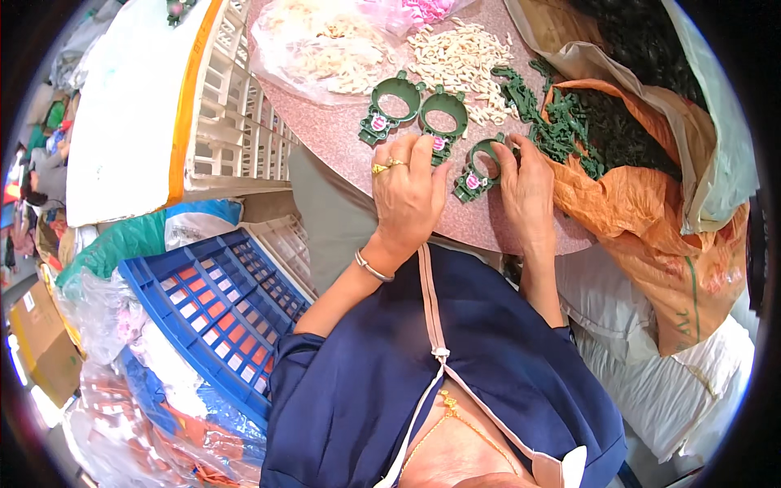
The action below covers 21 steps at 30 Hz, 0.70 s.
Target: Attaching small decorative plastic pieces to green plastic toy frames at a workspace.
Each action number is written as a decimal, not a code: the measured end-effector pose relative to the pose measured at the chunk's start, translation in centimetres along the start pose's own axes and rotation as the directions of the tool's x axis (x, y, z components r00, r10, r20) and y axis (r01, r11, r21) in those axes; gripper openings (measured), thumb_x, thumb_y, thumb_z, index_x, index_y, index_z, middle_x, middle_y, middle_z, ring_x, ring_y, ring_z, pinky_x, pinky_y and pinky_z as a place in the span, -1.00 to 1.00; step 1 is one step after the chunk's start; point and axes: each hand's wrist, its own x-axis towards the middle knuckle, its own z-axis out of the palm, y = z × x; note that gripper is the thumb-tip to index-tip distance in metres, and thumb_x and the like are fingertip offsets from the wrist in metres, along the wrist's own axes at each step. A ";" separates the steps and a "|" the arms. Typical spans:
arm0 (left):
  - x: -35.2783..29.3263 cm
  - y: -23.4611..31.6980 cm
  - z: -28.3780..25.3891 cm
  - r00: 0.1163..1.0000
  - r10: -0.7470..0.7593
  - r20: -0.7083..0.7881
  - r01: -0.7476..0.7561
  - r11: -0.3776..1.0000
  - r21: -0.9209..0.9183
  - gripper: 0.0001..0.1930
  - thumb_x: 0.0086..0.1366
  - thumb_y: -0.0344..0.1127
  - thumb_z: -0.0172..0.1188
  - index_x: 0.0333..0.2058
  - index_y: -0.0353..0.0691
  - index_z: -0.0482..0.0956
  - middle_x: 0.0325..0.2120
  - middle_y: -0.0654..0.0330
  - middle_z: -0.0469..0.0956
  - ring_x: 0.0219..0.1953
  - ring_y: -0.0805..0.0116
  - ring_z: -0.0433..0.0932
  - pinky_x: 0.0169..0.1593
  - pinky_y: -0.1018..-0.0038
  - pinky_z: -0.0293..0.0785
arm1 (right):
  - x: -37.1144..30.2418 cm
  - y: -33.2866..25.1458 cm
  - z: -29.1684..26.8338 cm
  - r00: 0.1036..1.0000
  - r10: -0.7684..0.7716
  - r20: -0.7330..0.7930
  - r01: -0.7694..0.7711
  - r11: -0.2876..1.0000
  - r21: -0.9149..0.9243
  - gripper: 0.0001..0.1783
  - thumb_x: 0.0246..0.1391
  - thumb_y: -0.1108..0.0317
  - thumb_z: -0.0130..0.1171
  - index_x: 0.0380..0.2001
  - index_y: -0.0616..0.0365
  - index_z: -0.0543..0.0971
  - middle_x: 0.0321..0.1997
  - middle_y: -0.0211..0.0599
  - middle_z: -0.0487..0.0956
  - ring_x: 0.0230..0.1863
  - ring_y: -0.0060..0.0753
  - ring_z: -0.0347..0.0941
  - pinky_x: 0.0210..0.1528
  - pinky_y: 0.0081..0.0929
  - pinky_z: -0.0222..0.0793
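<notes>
Three dark green plastic parts, each a round ring with a blocky end and a pink-and-white round piece, lie on the pink speckled table (325, 134). The left ring part (396, 99) stands apart from my fingers. My left hand (405, 191) is closed over the lower end of the middle ring part (445, 110), its fingertips beside the pink piece; the grip is partly hidden. Between thumb and fingers, my right hand (527, 183) pinches the rim of the right ring part (480, 165), whose blocky end points toward my left hand.
Small cream-coloured pieces (460, 57) are heaped beyond the rings, beside a clear bag (317, 49) of similar pieces. Green plastic pieces spill from an orange woven sack (618, 203) at the right. White crates (236, 122) and a blue crate (220, 301) stand at the left.
</notes>
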 end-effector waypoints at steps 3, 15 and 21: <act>0.2 -0.2 -0.2 1.000 -0.014 0.021 0.013 0.999 0.029 -0.57 0.09 -0.39 0.43 -0.07 -0.32 0.49 -0.21 0.00 0.51 -0.12 -0.01 0.44 -0.01 0.17 0.34 | 0.2 0.1 0.4 0.995 -0.048 -0.083 0.047 0.999 -0.009 -0.62 0.25 0.21 0.21 -0.11 0.40 0.55 -0.21 0.20 0.59 -0.18 0.27 0.52 -0.14 -0.05 0.41; 2.7 -2.1 -2.3 0.987 -0.098 -0.130 0.100 0.995 0.003 -0.57 0.09 -0.26 0.46 -0.11 -0.27 0.54 -0.25 0.05 0.51 -0.19 0.00 0.47 -0.09 0.15 0.37 | 0.0 0.1 -0.7 0.996 0.089 -0.014 -0.086 0.983 0.160 -0.75 0.27 0.30 0.20 -0.27 0.34 0.59 -0.49 0.00 0.58 -0.53 -0.21 0.48 -0.41 -0.33 0.38; 0.3 0.7 -2.5 0.996 0.083 0.029 -0.079 0.988 -0.135 -0.40 0.05 -0.13 0.51 -0.02 -0.35 0.51 -0.25 0.01 0.54 -0.18 0.01 0.52 -0.05 0.17 0.43 | 1.2 -1.9 -0.8 0.994 0.110 0.000 -0.104 0.935 0.339 -0.79 0.27 0.35 0.19 -0.33 0.33 0.58 -0.57 -0.13 0.55 -0.61 -0.50 0.37 -0.50 -0.45 0.31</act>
